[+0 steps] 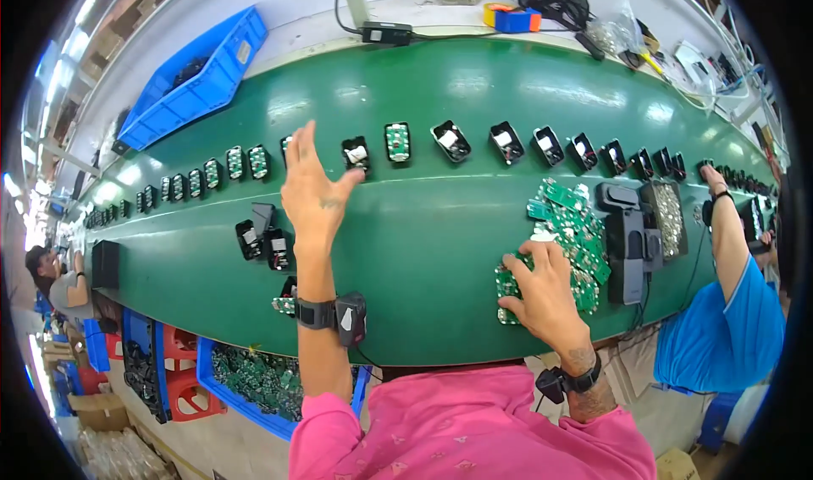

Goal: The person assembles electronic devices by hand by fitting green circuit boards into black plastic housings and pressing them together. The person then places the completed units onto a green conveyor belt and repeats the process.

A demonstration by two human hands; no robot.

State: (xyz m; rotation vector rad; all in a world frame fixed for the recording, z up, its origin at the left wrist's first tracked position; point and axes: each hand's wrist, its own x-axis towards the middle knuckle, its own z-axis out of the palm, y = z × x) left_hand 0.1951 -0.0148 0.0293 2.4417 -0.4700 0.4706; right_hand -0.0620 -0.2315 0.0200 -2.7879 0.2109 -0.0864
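Observation:
My left hand (315, 194) is raised over the green bench, fingers stretched upward and thumb out to the right, with nothing in it. Its thumb is close to an open black plastic housing (356, 155) with a white part inside; another housing is partly hidden behind its fingers. My right hand (544, 292) reaches onto a pile of green circuit boards (569, 226). Its thumb and fingers are curved but apart over a circuit board (506, 289) at the pile's left edge. Right of the left hand, a housing with a green board on top (397, 142) stands in the row.
A long row of housings crosses the green bench (423, 285). Loose housings (249, 240) lie left of my left forearm. Black devices (627, 256) stand right of the boards. A blue crate (190, 82) sits far left; a co-worker's arm (727, 234) reaches in at right.

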